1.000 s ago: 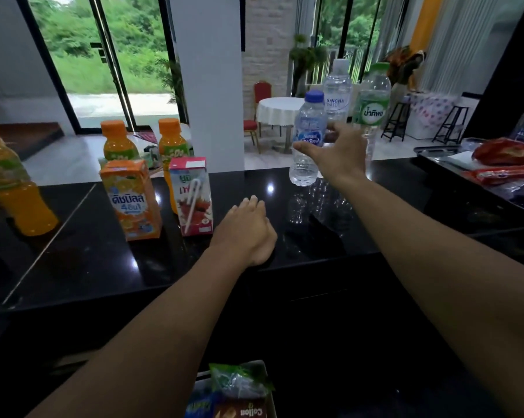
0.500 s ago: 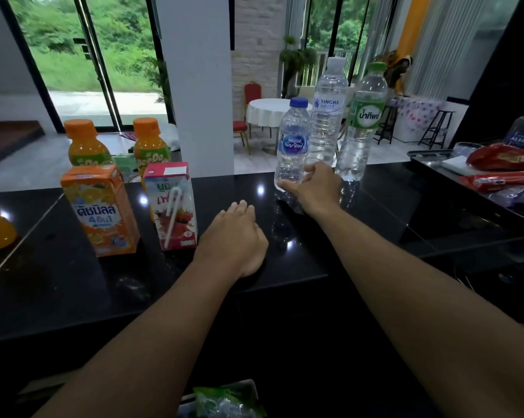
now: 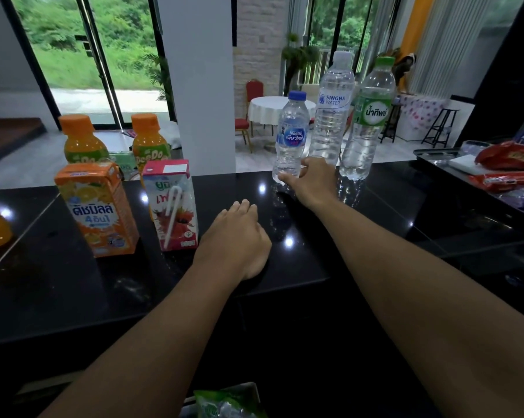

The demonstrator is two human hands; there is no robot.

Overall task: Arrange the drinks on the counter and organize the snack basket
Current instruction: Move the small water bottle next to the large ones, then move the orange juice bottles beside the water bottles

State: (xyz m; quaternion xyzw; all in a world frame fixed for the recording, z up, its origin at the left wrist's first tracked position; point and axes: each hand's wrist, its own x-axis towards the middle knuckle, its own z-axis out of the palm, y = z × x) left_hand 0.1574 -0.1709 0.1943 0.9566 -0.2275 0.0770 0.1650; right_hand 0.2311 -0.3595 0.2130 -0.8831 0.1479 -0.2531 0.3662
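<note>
Right hand [image 3: 312,179] grips the base of the small clear plastic blue-capped water bottle [image 3: 291,137], which stands upright just beside the tall clear Singha bottle [image 3: 333,116]. Judged light and thin-walled (probably slippery); better held mid-body. Left hand [image 3: 236,239] lies flat, holding nothing.

The right grip [image 3: 312,179] is brought down from mid-height of the water bottles [image 3: 333,122] to their bases, at 1 o'clock on the bench [image 3: 375,224]. Its thumb is now laid against the foot of the blue-capped bottle [image 3: 291,140], at 9 o'clock of the grip.
</note>
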